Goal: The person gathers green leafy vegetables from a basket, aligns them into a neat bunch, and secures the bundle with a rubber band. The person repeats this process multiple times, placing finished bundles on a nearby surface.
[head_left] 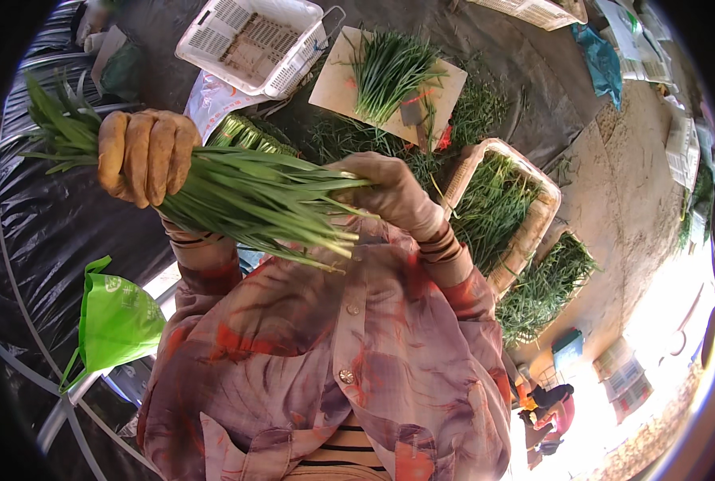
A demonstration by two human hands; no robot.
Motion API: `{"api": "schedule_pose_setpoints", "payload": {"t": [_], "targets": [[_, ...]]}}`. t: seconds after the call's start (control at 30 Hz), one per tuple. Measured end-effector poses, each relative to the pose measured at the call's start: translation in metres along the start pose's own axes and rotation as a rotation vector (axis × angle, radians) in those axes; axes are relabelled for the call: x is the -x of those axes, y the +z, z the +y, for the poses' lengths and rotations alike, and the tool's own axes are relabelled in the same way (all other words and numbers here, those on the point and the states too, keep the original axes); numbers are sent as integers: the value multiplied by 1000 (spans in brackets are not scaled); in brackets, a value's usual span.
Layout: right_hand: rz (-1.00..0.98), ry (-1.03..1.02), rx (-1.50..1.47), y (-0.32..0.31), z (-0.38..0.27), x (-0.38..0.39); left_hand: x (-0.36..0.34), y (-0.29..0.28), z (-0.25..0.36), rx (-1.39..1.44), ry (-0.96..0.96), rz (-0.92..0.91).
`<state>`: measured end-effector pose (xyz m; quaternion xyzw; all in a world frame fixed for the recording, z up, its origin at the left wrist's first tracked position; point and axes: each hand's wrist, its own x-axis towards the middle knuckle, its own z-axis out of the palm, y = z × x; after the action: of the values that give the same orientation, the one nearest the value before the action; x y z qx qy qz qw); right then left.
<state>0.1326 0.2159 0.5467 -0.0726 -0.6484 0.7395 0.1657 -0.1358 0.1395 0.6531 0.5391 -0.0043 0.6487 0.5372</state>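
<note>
My left hand (pixel 145 156) is closed around a bunch of long, flat green leaves (pixel 245 192), held at chest height at the upper left. The bunch fans out rightward toward my right hand (pixel 385 188), whose curled fingers close on some leaves at that end; its fingertips are partly hidden. Beyond my hands, a pale board (pixel 333 92) carries a pile of similar greens (pixel 385 72) and what looks like a metal blade (pixel 412 112). More loose greens (pixel 333 136) lie around the board.
A white crate (pixel 285 72) stands at top. At right are a crate (pixel 550 200) and another container (pixel 582 268), both full of greens. Black plastic sheeting (pixel 33 240) covers the left side, where a green bag (pixel 117 321) hangs. Another person (pixel 554 413) is at lower right.
</note>
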Motion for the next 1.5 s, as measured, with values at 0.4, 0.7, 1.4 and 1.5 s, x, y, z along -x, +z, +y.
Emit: {"api": "schedule_pose_setpoints", "payload": {"t": [0.4,0.7,1.4,1.5], "targets": [[127,-80,142,-28,-12,-6,-4,-11,25,97,-110,-189],[-246,148,-1133,23,81,-24,8,-25,-7,94,-67,691],[428,582,313,-48,78,101,52,-65,15,-90,-29,1055],[11,625,662,-51,73,101,51,-69,13,-19,-54,984]]}}
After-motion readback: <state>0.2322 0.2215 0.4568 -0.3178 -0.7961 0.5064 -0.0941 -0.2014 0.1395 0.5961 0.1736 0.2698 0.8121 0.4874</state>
